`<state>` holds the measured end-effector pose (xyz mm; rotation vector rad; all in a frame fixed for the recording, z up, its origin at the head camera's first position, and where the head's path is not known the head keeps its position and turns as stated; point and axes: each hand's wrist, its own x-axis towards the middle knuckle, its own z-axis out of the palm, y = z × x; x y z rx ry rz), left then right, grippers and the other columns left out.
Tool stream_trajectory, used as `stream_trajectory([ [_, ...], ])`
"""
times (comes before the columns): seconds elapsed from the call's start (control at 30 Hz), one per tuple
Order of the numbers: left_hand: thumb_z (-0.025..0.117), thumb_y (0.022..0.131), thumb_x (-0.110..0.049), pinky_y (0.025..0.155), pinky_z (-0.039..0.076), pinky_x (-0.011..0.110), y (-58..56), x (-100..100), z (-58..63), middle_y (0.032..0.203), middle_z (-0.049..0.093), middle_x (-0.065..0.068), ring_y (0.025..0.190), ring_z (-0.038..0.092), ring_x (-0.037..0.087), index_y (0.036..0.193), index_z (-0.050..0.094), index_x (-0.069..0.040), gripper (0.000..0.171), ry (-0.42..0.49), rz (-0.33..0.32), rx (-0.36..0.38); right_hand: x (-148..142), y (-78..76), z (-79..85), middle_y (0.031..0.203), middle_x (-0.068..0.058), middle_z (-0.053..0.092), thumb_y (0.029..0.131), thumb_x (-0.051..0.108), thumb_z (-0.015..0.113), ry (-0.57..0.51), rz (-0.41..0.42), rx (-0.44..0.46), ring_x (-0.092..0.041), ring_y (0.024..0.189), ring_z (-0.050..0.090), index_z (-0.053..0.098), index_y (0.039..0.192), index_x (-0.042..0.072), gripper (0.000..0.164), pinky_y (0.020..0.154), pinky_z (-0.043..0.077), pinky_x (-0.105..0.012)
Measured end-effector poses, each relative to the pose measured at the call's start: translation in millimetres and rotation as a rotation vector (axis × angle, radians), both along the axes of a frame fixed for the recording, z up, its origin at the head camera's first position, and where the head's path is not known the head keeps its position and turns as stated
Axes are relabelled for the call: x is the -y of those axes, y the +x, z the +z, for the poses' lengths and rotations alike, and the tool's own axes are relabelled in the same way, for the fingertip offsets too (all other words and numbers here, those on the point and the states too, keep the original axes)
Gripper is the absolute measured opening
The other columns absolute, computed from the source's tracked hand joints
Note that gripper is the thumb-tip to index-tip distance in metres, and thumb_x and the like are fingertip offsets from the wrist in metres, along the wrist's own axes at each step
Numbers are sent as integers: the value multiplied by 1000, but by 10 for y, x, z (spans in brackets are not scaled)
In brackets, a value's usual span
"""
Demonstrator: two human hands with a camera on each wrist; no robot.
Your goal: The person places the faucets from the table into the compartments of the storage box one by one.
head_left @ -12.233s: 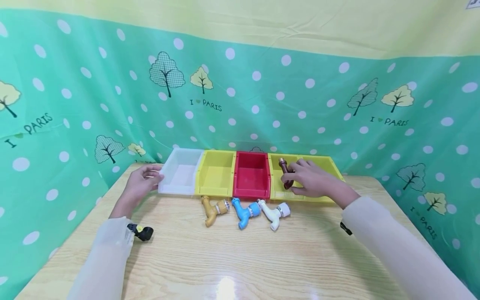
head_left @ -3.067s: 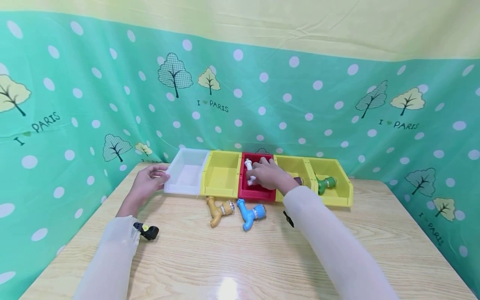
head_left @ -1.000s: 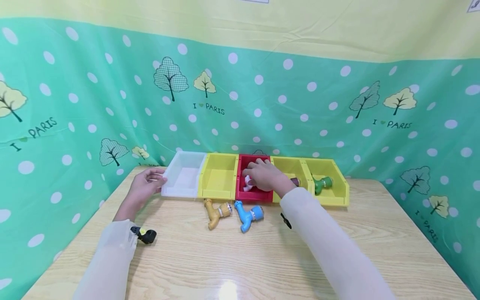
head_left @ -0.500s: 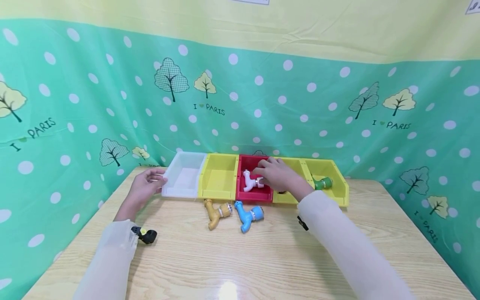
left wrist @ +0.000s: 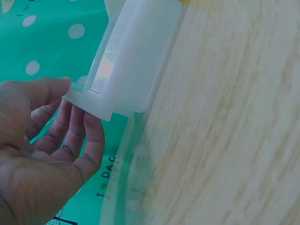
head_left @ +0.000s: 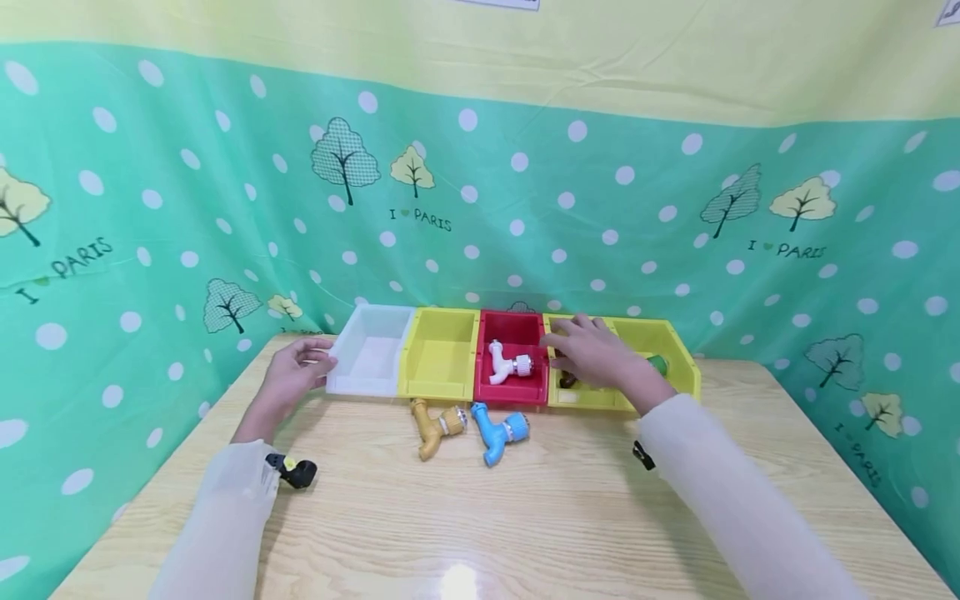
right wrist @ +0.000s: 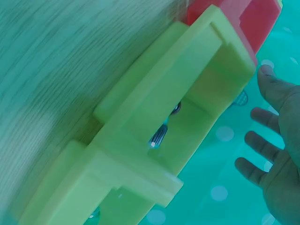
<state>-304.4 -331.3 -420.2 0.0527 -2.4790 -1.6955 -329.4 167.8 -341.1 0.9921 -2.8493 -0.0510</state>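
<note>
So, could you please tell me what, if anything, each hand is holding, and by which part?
The left hand pinches the white bin by the rim on its left side, between thumb and fingers. The right hand holds nothing.

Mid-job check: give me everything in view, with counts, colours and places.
White bin: 1, translucent white, row's left end
Yellow bins: 3, yellow, one left of the red bin, two right
Red bin: 1, red, mid-row
Tan tap: 1, tan, on the table
Blue tap: 1, blue, right of it
White tap: 1, white, in the red bin
Brown tap: 1, brown, partly hidden, next bin right
Green tap: 1, green, partly hidden, rightmost bin
Table: 1, wood-toned, beneath
Backdrop: green and yellow, printed, behind
Wrist devices: 2, black, at the cuffs
Sleeves: 2, pale, forearms
Left hand: 1, pinching the white bin's rim
Right hand: 1, over the yellow bins
</note>
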Motion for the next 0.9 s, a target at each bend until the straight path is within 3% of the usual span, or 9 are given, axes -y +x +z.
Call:
stream_trajectory([
  [0.27, 66, 102, -19, 85, 61, 27, 2, -22, 2, 123, 53, 16, 103, 58, 20, 142, 51, -1, 46, 4, 4, -3, -330, 46, 25, 140, -13, 56, 98, 26, 71, -82, -30, 11, -40, 126, 46, 64, 135, 23, 37, 103, 41, -62],
  [0.57, 65, 103, -21, 84, 61, 26, 13, -36, 22, 123, 53, 15, 103, 57, 20, 142, 51, -2, 46, -14, 7, 0, -733, 74, 18, 143, -21, 54, 102, 22, 65, -184, -105, 52, -49, 128, 45, 55, 144, 11, 44, 105, 36, -71],
  [0.9, 66, 102, -21, 84, 60, 25, 4, -36, 6, 123, 53, 14, 102, 57, 19, 142, 52, -2, 46, -11, 10, 0, -1118, 149, -97, 152, -29, 41, 106, 25, 59, -315, -208, 115, -56, 138, 32, 44, 152, 5, 53, 110, 28, -75],
])
